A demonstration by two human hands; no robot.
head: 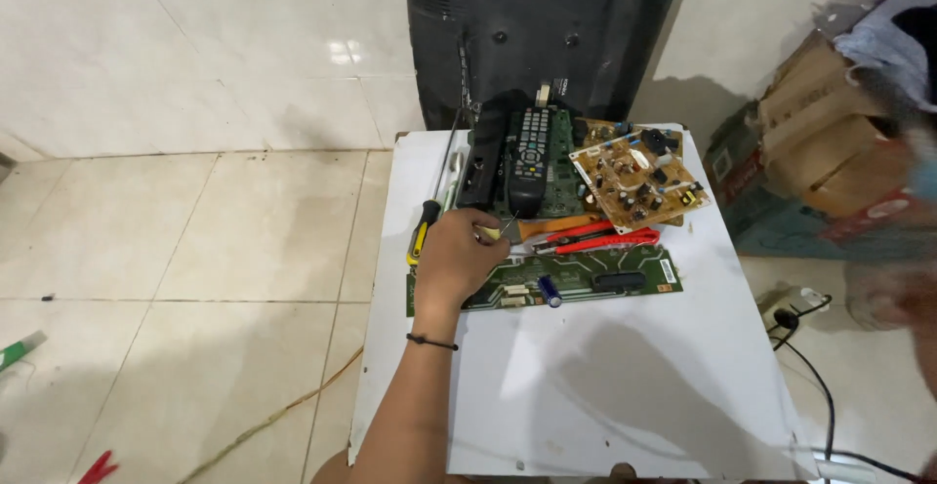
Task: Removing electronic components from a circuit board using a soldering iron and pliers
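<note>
Left hand on a small tool at the workbench

The left hand point(459, 255) closes its fingers around a small pale tool point(495, 233), too hidden to name or tell its direction, just beside a yellow-handled screwdriver point(424, 227) pointing away up the white table point(605, 377). Below lies a long green circuit board point(586, 279), lengthwise left to right. The right hand point(893, 294) is a blur, its grip unclear. Tiled floor point(195, 230) around.

Remote point(528, 157) behind circuit board point(576, 277)

Bare left forearm, thin black wristband point(430, 342), no sleeve
</note>
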